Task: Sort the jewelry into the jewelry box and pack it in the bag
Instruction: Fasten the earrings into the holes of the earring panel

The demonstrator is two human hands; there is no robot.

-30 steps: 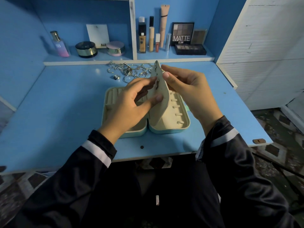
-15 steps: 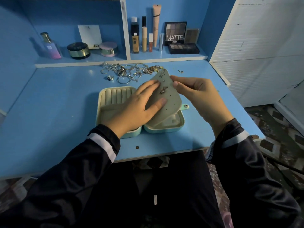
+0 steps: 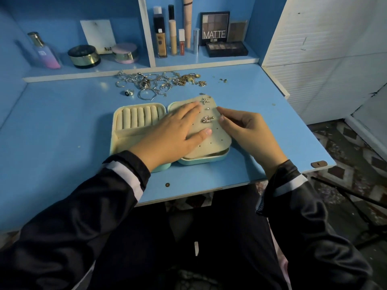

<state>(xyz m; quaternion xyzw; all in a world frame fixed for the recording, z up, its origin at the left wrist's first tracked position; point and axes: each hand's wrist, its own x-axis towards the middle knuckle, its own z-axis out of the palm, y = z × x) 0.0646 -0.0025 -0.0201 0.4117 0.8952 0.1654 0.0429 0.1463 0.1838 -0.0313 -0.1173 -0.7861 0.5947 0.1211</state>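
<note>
Earring panel [image 3: 211, 141] now folded flat onto jewelry box [image 3: 114, 132]; left hand [image 3: 171, 132] presses open-palmed, right hand [image 3: 245, 132] loosely touches its edge.

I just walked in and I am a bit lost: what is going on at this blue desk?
A person is filling an open jewelry box on the desk. The left hand lies flat on the earring panel, pressing it down over the box's right half, and the right hand touches the panel's right edge. A star earring and a butterfly earring are pinned to the panel. A pile of jewelry lies loose on the desk behind the box. No bag is in view.
</note>
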